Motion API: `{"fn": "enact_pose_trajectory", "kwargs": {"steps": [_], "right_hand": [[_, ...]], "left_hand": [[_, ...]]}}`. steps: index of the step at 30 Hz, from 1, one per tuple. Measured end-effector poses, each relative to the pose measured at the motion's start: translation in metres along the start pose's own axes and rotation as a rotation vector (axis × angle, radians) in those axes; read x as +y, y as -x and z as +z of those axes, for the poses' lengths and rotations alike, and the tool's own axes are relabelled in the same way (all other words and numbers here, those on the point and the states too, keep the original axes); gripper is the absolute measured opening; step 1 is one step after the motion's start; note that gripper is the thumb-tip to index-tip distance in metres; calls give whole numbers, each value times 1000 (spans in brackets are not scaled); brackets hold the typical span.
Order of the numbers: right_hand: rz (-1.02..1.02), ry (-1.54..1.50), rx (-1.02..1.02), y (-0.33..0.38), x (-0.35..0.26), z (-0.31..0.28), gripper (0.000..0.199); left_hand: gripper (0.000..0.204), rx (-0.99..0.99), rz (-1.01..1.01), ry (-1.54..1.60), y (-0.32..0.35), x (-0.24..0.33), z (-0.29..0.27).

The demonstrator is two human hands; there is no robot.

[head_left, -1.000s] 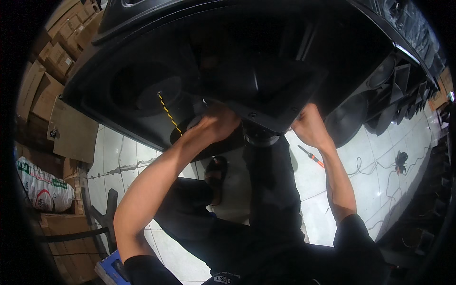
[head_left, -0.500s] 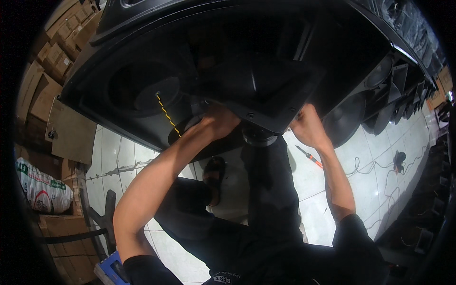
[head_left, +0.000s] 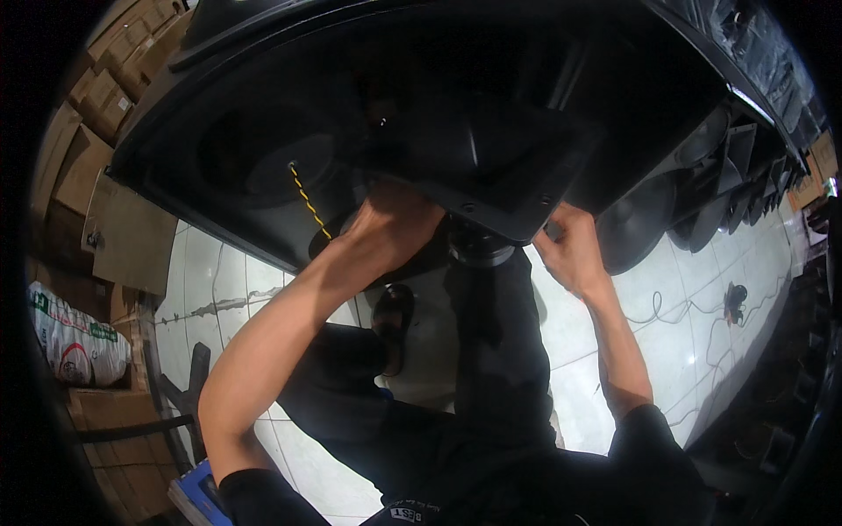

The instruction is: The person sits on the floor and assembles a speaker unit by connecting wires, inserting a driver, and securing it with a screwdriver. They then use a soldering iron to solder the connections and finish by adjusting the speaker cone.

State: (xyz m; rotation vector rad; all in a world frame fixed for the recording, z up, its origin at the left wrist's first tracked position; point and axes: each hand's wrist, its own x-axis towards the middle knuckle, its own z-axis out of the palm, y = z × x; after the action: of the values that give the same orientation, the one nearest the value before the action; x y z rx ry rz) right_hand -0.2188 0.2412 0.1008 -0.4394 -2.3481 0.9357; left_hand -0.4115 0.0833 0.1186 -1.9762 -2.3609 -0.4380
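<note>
A black speaker horn point(head_left: 491, 167) with a flared rectangular mouth and screw holes at its near edge is over my right leg. A round driver point(head_left: 481, 249) shows beneath it. My left hand point(head_left: 399, 223) reaches behind the horn's left side, and its fingers are hidden there. Against the horn's right near corner, the thumb and fingertips of my right hand point(head_left: 570, 245) are pinched together on the edge. A large black speaker cabinet point(head_left: 605, 114) lies just beyond, with a twisted yellow-and-black wire point(head_left: 309, 202) coming out of a round opening on its left.
Cardboard boxes point(head_left: 101, 96) are stacked at the far left above a white printed sack point(head_left: 83, 346). More black speakers and horns point(head_left: 640, 219) line the right side. A thin cable point(head_left: 715, 346) trails over the white tiled floor point(head_left: 649, 351). A blue box point(head_left: 202, 491) lies at lower left.
My right hand has shifted slightly down at the horn's corner, its fingers more visible. The red-handled tool seen on the floor before no longer shows. The view has moved slightly.
</note>
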Motion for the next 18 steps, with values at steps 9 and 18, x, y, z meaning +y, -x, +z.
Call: {"fn": "enact_pose_trajectory", "kwargs": {"steps": [9,18], "right_hand": [[-112,90,6,4,-4,0,9],[-501,517,-137,-1,2,-14,13]], "left_hand": [[20,-14,-47,104,2,0,-7],[20,8,38,119,-1,-3,1]]}}
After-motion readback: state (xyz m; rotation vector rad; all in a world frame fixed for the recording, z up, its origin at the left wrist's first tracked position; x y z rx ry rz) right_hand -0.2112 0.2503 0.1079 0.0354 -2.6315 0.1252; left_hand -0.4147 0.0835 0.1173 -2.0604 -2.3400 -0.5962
